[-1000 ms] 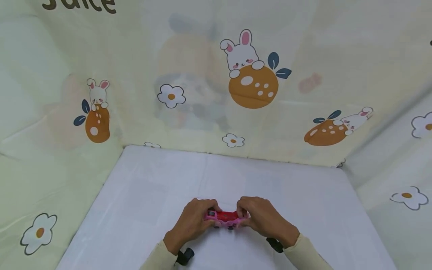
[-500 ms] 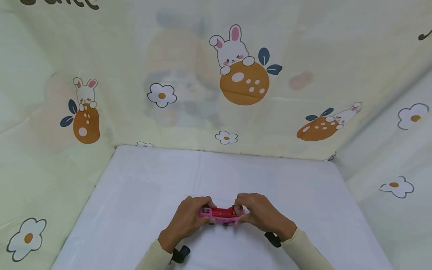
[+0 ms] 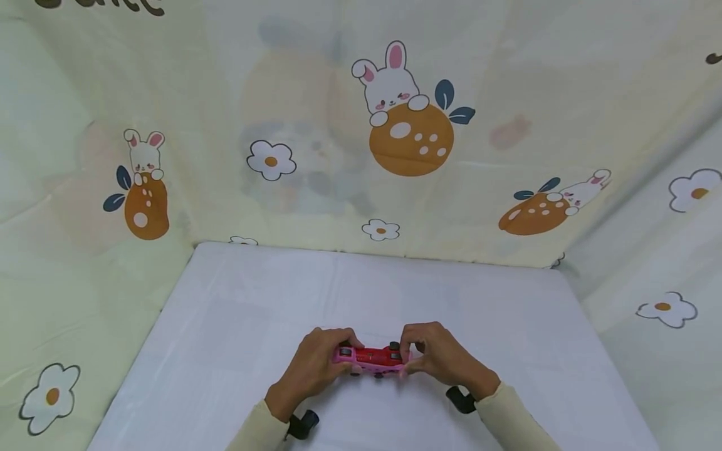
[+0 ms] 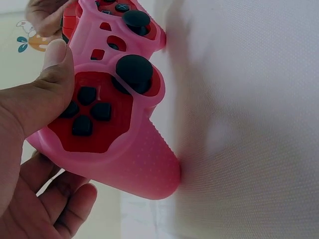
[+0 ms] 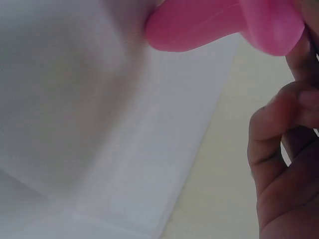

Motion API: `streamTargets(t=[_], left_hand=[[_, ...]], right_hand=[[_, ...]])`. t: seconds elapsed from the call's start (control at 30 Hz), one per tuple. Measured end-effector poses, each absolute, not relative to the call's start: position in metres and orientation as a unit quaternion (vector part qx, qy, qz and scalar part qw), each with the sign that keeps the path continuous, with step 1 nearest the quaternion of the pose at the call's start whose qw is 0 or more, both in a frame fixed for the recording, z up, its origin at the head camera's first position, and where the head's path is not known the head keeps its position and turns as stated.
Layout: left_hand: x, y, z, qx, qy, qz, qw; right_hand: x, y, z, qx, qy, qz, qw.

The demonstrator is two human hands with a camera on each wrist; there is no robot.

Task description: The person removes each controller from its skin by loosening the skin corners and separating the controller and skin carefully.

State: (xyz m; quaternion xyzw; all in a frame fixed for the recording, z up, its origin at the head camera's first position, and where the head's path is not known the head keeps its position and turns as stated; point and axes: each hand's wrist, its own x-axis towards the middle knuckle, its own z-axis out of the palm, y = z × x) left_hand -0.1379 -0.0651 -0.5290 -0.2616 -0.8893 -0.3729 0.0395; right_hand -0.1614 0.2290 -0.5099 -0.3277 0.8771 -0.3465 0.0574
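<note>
A red game controller (image 3: 372, 359) in a pink silicone cover is held between both hands just above the white table (image 3: 254, 300). My left hand (image 3: 313, 369) grips its left handle, thumb (image 4: 55, 64) beside the black direction buttons (image 4: 87, 110). My right hand (image 3: 437, 357) grips the right handle. In the left wrist view the pink cover (image 4: 134, 164) and black thumbsticks (image 4: 133, 69) fill the frame, the handle tip touching the white cloth. The right wrist view shows the pink handle tip (image 5: 219, 22) over the table and curled fingers (image 5: 284, 164).
Cream cloth printed with rabbits, oranges and flowers (image 3: 408, 119) walls in the table at the back and both sides. The table's white cover (image 3: 479, 313) reaches those walls. Black wrist straps (image 3: 304, 425) show at both cuffs.
The view shifted slightly and the hands with the controller moved a little away from me; the right hand's fingers shifted on the right end. Both hands kept their hold.
</note>
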Motion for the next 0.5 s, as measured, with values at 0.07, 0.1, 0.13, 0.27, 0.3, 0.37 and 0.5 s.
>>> streamTargets(t=[0.07, 0.1, 0.13, 0.27, 0.3, 0.37, 0.5], left_hand=[[-0.1374, -0.0647, -0.5291, -0.264, -0.889, -0.373, 0.041], [-0.1371, -0.0646, -0.5291, -0.264, -0.889, -0.373, 0.041], [-0.1367, -0.0645, -0.5291, -0.264, -0.888, -0.373, 0.042], [-0.1342, -0.0648, -0.5297, -0.261, -0.890, -0.372, 0.042], [-0.1335, -0.0650, -0.5300, -0.260, -0.891, -0.371, 0.042], [-0.1321, -0.0651, -0.5311, -0.258, -0.891, -0.371, 0.041], [-0.1298, -0.0643, -0.5349, -0.258, -0.889, -0.377, 0.036]], right_hand=[[-0.1619, 0.2310, -0.5125, -0.326, 0.873, -0.357, 0.059], [-0.1618, 0.2317, -0.5134, -0.325, 0.871, -0.363, 0.060], [-0.1616, 0.2323, -0.5140, -0.325, 0.869, -0.369, 0.059], [-0.1591, 0.2340, -0.5146, -0.313, 0.863, -0.391, 0.070], [-0.1584, 0.2343, -0.5144, -0.304, 0.861, -0.399, 0.077], [-0.1573, 0.2352, -0.5147, -0.286, 0.858, -0.416, 0.094], [-0.1563, 0.2374, -0.5156, -0.256, 0.853, -0.439, 0.121]])
